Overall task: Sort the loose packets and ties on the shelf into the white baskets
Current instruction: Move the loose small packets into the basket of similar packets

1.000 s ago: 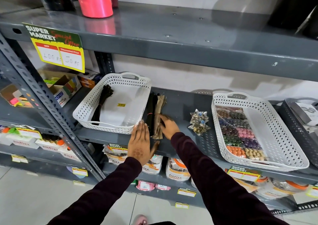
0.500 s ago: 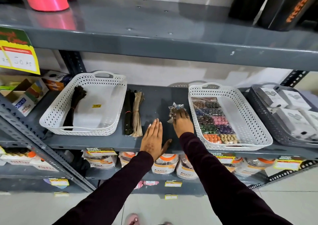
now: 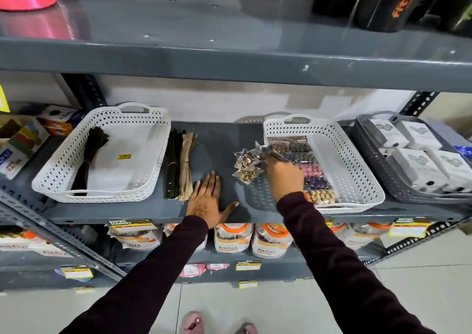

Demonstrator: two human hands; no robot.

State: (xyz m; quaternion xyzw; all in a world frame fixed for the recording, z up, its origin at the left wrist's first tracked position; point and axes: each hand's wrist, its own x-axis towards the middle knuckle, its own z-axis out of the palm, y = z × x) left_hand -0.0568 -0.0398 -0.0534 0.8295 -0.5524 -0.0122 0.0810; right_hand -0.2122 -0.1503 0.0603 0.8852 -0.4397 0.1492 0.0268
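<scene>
- Right hand [image 3: 284, 178] right of frame centre, raised over the left rim of the right white basket [image 3: 357, 170]; fingers closed on a clear packet of dark beads [image 3: 268, 149], which sticks out from the fingertips toward the upper left, over the basket's near-left corner.
- Loose packets of gold beads [image 3: 245, 166] lie on the grey shelf [image 3: 222, 139], just left of the right hand's fingers (touching or not, cannot tell).
- Left hand [image 3: 208, 198] flat on the shelf at lower centre, palm down, fingers spread and straight, holding nothing; thumb points right along the front edge.
- Black tie bundle [image 3: 173, 160] and tan tie bundle [image 3: 187, 165] lie side by side on the shelf, just up-left of the left fingertips, between the left white basket [image 3: 155, 160] and that hand; not touched.
- Left white basket at centre-left holds one dark tie bundle [image 3: 89, 160] along its left side and a small yellow sticker [image 3: 124, 156] on the floor.
- Right white basket holds a column of bead packets [image 3: 314, 172] along its left side, mixed colours (dark, pink, purple, tan).
- Grey basket [image 3: 367, 155] at far right holds white boxes [image 3: 419, 160].
- Dark maroon sleeves [image 3: 158, 270] on both arms.
</scene>
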